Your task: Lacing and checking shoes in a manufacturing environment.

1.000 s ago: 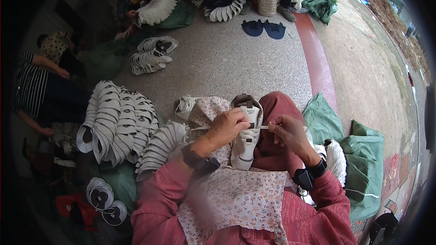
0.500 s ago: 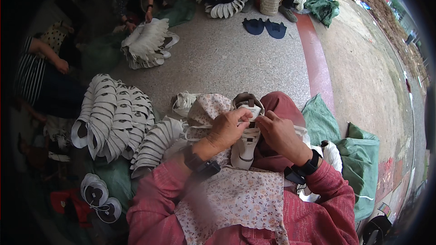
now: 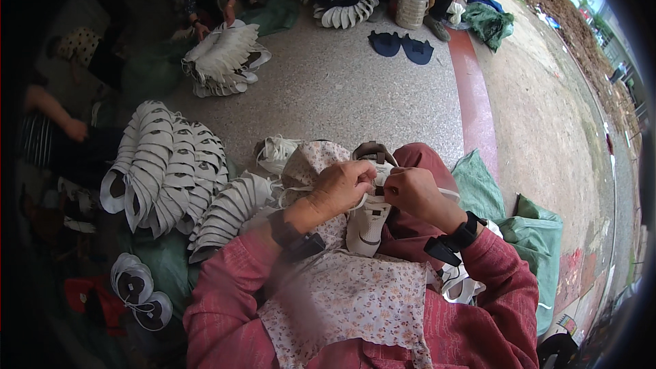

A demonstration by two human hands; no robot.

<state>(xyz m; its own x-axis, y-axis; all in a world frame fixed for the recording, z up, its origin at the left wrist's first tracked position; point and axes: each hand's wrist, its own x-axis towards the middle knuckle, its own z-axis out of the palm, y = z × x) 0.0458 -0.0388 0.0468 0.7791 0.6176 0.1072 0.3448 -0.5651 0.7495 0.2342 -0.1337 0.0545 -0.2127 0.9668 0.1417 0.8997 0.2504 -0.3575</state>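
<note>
Head view showed both hands meeting at frame centre over a white shoe upper (image 3: 365,222) resting on the lap. Left hand (image 3: 342,186) was curled shut, pinching a white lace (image 3: 290,191); its fingertips hid the eyelets. Right hand (image 3: 410,191) was fisted close, gripping the upper's top edge; what lay inside the fist could not be made out. Green woven sacks (image 3: 526,232) at right were partly cut off, contents unseen. Stacked white uppers (image 3: 164,167) fanned at left on speckled terrazzo floor (image 3: 342,89).
</note>
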